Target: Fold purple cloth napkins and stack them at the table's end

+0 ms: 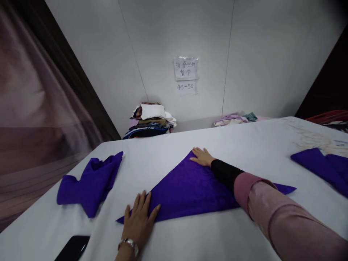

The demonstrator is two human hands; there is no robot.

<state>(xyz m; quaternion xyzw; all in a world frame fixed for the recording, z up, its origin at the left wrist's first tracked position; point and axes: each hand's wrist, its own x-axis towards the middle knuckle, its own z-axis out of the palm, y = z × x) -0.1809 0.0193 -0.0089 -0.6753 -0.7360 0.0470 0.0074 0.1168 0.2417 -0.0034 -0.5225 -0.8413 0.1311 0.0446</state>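
A purple cloth napkin (187, 188) lies on the white-covered table (206, 239), folded into a wide triangle whose long edge faces me. My left hand (140, 215) rests flat on its left part, fingers spread, with a silver bracelet at the wrist. At the top corner, my right hand (202, 157) lies with outstretched fingers on the cloth. The right forearm, in a black cuff and pink sleeve, crosses over the napkin and hides part of its right side. Neither hand grips anything.
To the left lies a crumpled purple cloth (92, 185); at the right edge is another purple cloth (323, 166). A black phone-like object (73, 248) is near the front left. Beyond the table, a stack of clothes (150, 121) stands by the wall, under a handwritten sign (186, 69).
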